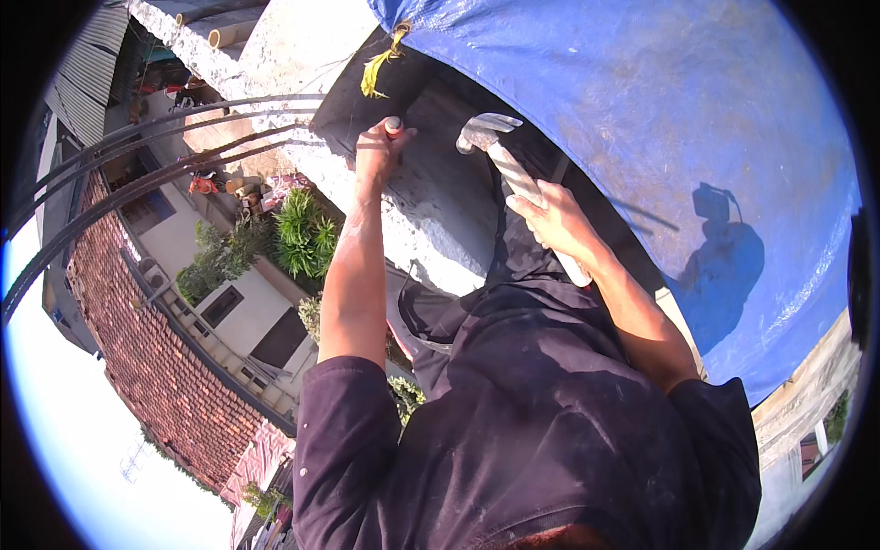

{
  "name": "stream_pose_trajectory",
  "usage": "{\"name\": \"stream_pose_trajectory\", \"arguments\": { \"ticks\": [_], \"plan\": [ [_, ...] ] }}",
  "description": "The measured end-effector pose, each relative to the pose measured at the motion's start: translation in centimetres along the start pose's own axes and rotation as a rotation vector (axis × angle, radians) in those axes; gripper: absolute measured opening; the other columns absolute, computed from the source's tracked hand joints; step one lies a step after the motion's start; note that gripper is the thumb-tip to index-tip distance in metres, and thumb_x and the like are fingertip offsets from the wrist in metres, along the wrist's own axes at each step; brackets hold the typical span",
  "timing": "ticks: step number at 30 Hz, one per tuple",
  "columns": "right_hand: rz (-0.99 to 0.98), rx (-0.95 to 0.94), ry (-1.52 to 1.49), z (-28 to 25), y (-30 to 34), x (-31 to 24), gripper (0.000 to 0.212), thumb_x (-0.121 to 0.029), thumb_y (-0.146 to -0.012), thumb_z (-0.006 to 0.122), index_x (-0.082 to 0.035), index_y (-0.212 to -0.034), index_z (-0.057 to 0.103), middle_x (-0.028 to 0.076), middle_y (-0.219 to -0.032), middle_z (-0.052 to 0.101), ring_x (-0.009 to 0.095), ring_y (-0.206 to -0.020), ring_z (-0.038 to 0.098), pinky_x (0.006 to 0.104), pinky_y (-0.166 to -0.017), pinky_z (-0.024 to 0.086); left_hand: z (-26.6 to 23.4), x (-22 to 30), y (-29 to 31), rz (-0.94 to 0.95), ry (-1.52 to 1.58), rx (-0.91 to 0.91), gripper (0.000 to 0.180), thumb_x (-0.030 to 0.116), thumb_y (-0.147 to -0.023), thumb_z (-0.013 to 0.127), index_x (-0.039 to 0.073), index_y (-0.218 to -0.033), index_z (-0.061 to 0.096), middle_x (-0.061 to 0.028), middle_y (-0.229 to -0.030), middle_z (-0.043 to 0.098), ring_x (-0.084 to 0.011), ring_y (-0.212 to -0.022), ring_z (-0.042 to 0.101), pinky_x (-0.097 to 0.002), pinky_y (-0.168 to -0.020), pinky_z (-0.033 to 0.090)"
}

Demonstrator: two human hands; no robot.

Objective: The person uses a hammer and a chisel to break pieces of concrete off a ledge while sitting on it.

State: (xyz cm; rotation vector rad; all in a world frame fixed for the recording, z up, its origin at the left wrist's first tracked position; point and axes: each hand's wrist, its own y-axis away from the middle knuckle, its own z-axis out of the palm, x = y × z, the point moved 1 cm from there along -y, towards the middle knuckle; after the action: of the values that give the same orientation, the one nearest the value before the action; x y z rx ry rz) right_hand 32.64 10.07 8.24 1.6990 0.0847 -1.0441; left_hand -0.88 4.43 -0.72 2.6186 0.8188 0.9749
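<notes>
My left hand [378, 154] is closed in a fist round a short tool with a round, greyish butt end [393, 124]. The rest of that tool is hidden by my fingers and the shadow, so its kind does not show. Its fist is next to the edge of a rough, whitish concrete wall [417, 225]. In my right hand [557, 220] is a claw hammer [513, 170], gripped partway along its pale, worn handle. The metal head points up and away from me, to the right of my left fist and apart from it.
A blue tarp [660, 110] spreads across the right, bearing a shadow. Yellow strips [374, 73] hang from its edge. Several dark rods [174, 165] jut out leftward from the wall. Far below on the left are plants [302, 229], a tiled roof [147, 339] and a white house [243, 321].
</notes>
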Motion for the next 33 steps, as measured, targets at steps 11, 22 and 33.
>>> {"name": "stream_pose_trajectory", "arguments": {
  "ticks": [11, 22, 33],
  "plan": [
    [-0.371, 0.134, 0.244, 0.5, -0.5, 0.8, 0.051, -0.041, -0.098, 0.066, 0.010, -0.100, 0.059, 0.030, -0.087, 0.065, 0.048, -0.080, 0.065, 0.0514, -0.071, 0.050, 0.5, -0.1, -0.1, -0.044, -0.085, -0.168, 0.041, 0.043, -0.082, 0.082, 0.006, -0.095, 0.068, -0.0151, -0.079, 0.072, -0.0324, -0.075, 0.070, -0.0447, -0.073, 0.053],
    [-0.736, 0.262, 0.041, 4.3, -1.6, -3.4, 0.036, -0.030, -0.102, 0.061, 0.003, -0.109, 0.051, 0.026, -0.070, 0.062, 0.047, -0.071, 0.066, 0.0508, -0.055, 0.050, 0.6, 0.0, 0.0, -0.120, -0.322, -0.144, 0.049, 0.051, -0.078, 0.082, 0.009, -0.101, 0.076, -0.0170, -0.092, 0.075, -0.0343, -0.084, 0.073, -0.0458, -0.077, 0.057],
    [-0.934, 0.234, 0.277, 4.6, -4.9, -3.9, 0.032, -0.024, -0.099, 0.065, 0.005, -0.102, 0.052, 0.023, -0.073, 0.061, 0.047, -0.068, 0.065, 0.0525, -0.055, 0.052, 1.2, -0.6, 0.1, -0.182, -0.431, -0.100, 0.041, 0.044, -0.084, 0.076, 0.008, -0.104, 0.074, -0.0176, -0.101, 0.075, -0.0346, -0.095, 0.074, -0.0474, -0.081, 0.057]
  ]
}}
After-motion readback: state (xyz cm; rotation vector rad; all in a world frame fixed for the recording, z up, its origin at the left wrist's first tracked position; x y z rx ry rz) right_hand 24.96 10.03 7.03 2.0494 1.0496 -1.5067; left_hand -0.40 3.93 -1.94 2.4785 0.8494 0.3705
